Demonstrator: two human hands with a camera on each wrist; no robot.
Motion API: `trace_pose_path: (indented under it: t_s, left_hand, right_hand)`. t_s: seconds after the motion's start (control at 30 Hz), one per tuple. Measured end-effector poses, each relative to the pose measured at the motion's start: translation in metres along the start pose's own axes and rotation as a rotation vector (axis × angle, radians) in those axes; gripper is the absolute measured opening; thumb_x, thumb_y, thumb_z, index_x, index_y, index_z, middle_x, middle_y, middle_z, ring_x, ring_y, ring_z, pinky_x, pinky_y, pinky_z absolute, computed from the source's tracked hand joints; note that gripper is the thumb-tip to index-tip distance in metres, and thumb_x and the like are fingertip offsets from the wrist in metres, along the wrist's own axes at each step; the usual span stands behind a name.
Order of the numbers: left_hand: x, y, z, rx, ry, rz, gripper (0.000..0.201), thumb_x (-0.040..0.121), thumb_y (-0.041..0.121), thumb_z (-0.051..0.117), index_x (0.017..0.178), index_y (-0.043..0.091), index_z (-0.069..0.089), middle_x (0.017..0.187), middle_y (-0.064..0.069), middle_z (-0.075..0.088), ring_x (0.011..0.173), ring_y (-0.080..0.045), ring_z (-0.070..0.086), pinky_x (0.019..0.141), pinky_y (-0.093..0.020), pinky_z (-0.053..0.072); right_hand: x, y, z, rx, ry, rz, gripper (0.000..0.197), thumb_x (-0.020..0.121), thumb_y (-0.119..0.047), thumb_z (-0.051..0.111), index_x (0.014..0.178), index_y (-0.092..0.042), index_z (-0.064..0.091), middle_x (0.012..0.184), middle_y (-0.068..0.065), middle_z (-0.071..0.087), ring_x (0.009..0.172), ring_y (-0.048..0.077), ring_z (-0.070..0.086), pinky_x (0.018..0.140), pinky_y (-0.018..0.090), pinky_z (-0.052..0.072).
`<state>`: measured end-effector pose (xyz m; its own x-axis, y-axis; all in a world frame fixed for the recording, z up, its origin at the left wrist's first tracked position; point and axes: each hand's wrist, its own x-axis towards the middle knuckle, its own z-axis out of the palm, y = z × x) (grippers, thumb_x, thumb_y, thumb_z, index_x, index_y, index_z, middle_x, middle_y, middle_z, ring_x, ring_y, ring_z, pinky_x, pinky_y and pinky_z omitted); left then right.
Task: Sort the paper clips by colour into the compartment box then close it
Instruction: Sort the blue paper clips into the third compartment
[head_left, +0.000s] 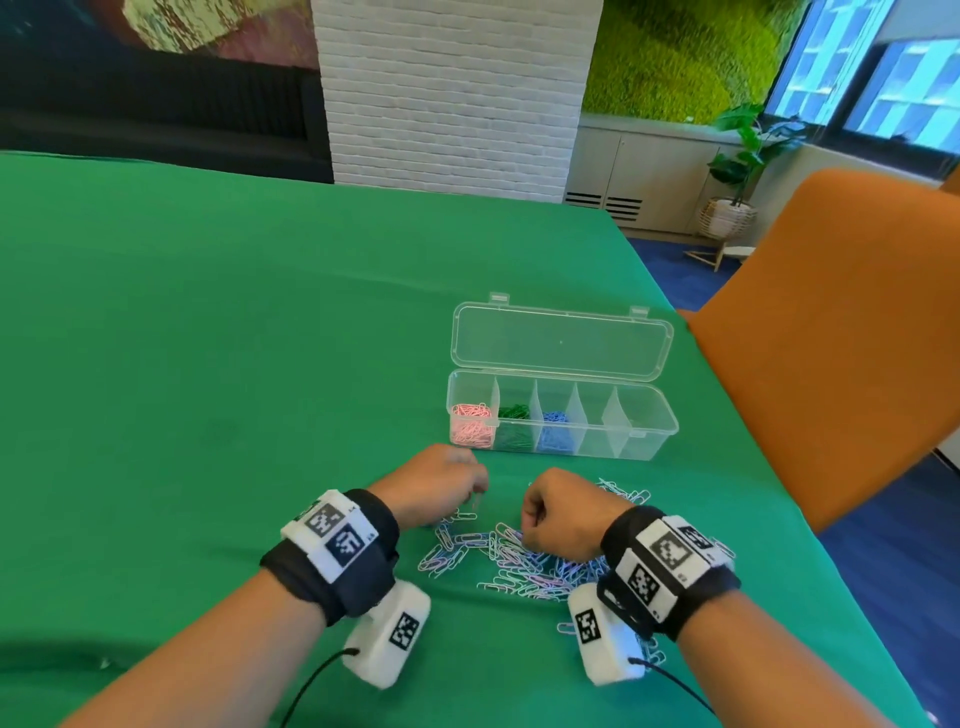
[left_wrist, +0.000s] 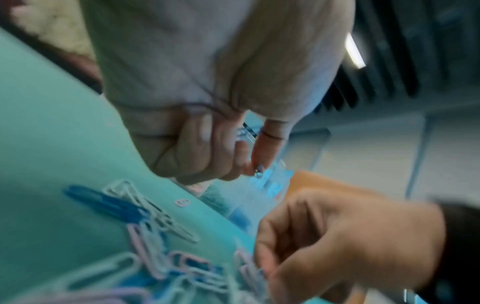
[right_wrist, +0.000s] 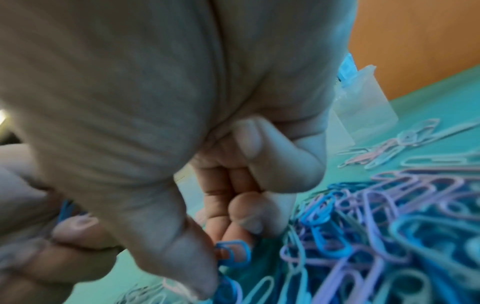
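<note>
Here, on a green-covered bench (head_left: 260, 322), a clear compartment box (head_left: 644, 434) with its lid (head_left: 561, 340) folded back flat and open. Pink paper clips (head_left: 471, 423) in the leftmost compartment, green ones (head_left: 514, 426) in the next, blue ones (head_left: 556, 436) in the third; the remaining compartments to the right look bare. Nearer, just in front of the box, a loose pile of paper clips (head_left: 524, 566) in white, pale blue and lilac, spread across the cloth between and under both wrists. Left hand (head_left: 441, 478) over the pile's left edge, fingers curled, thumb and forefinger pinched on a small clip (left_wrist: 258, 171), seen close in the left wrist view. Right hand (head_left: 563, 512) over the pile's middle, fingers curled under, thumb and fingertips closed on a blue clip (right_wrist: 233, 255). Beyond the bench's right edge, an orange chair back (head_left: 831, 332).
</note>
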<state>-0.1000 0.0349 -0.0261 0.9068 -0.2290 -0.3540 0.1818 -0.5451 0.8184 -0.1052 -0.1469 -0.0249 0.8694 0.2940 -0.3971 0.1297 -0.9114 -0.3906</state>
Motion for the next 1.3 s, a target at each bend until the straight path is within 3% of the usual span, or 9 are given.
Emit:
trace_pose_path:
  t_s: [0.1,0.23,0.4,0.63,0.8,0.9,1.0,1.13,1.3]
  left_hand:
    - [-0.003,-0.005,-0.004,-0.549,-0.083,-0.080,0.022,0.094,0.014,0.043,0.072,0.014,0.041,0.055,0.003,0.036,0.042,-0.010,0.025,0.037,-0.021,0.020]
    - [-0.004,-0.011,-0.002,-0.875,-0.042,-0.100,0.009,0.088,0.007,0.045,0.083,0.013,0.041,0.063,-0.003,0.053,0.047,-0.012,0.044,0.038,-0.019,0.035]
    - [-0.006,-0.006,0.010,-0.889,-0.007,-0.075,0.009,0.088,-0.003,0.052,0.094,0.003,0.052,0.076,-0.009,0.065,0.058,-0.014,0.060,0.045,-0.018,0.048]
    - [-0.009,0.002,0.027,-0.800,-0.140,-0.007,0.022,0.090,0.018,0.066,0.109,0.006,0.065,0.064,0.004,0.044,0.051,-0.007,0.032,0.045,-0.017,0.023]
    - [-0.007,-0.004,0.036,-0.628,-0.085,0.045,0.020,0.085,0.018,0.074,0.098,0.002,0.072,0.054,0.006,0.036,0.046,-0.007,0.026,0.043,-0.016,0.022]
    - [-0.004,-0.005,0.042,-0.541,-0.021,0.049,0.011,0.081,0.019,0.079,0.082,0.010,0.072,0.052,0.004,0.040,0.045,-0.008,0.027,0.043,-0.018,0.025]
    - [-0.001,-0.006,0.043,-0.523,0.029,0.002,0.017,0.081,0.020,0.079,0.072,0.014,0.066,0.050,0.007,0.045,0.042,-0.006,0.032,0.042,-0.018,0.029]
    - [0.001,-0.007,0.034,-0.615,0.095,-0.108,0.020,0.094,0.014,0.058,0.076,0.013,0.049,0.057,0.002,0.045,0.044,-0.009,0.033,0.041,-0.020,0.025]
    - [-0.002,-0.005,0.029,-0.896,-0.075,-0.207,0.013,0.089,0.011,0.042,0.076,0.012,0.043,0.060,-0.003,0.046,0.046,-0.013,0.035,0.038,-0.020,0.030]
  right_hand:
    - [-0.003,0.008,-0.004,0.101,0.010,0.001,0.008,0.086,-0.010,0.068,0.085,-0.004,0.072,0.075,-0.002,0.068,0.064,0.004,0.058,0.072,0.028,0.056]
    - [-0.011,0.015,-0.014,0.285,0.047,-0.022,0.009,0.087,-0.010,0.070,0.079,-0.012,0.070,0.074,-0.005,0.069,0.063,0.002,0.059,0.067,0.021,0.050]
    - [-0.019,0.013,-0.025,0.524,0.090,-0.087,0.006,0.088,-0.010,0.072,0.083,-0.009,0.069,0.065,-0.005,0.064,0.049,0.002,0.049,0.047,0.014,0.040]
    - [-0.021,0.013,-0.015,0.922,0.025,-0.070,0.013,0.086,0.004,0.067,0.077,-0.005,0.064,0.060,0.004,0.056,0.048,0.008,0.040,0.040,0.016,0.028]
    - [-0.022,0.022,-0.007,1.064,-0.007,0.007,0.016,0.085,0.004,0.067,0.072,-0.005,0.063,0.062,0.003,0.057,0.047,0.007,0.042,0.036,0.014,0.025]
    - [-0.024,0.026,-0.002,1.055,0.005,0.035,0.015,0.085,0.004,0.068,0.073,-0.005,0.064,0.063,0.004,0.058,0.047,0.007,0.044,0.035,0.014,0.027]
    - [-0.026,0.030,-0.004,1.005,0.043,0.053,0.014,0.084,0.001,0.070,0.073,-0.007,0.066,0.064,0.005,0.060,0.049,0.008,0.046,0.038,0.016,0.031]
    - [-0.033,0.032,-0.014,0.703,0.107,0.111,0.012,0.084,-0.007,0.074,0.074,-0.010,0.068,0.063,0.000,0.064,0.051,0.007,0.049,0.045,0.019,0.040]
    - [-0.037,0.014,-0.020,0.728,0.148,0.045,0.010,0.084,-0.007,0.075,0.076,-0.009,0.070,0.059,-0.003,0.062,0.048,0.006,0.047,0.045,0.018,0.039]
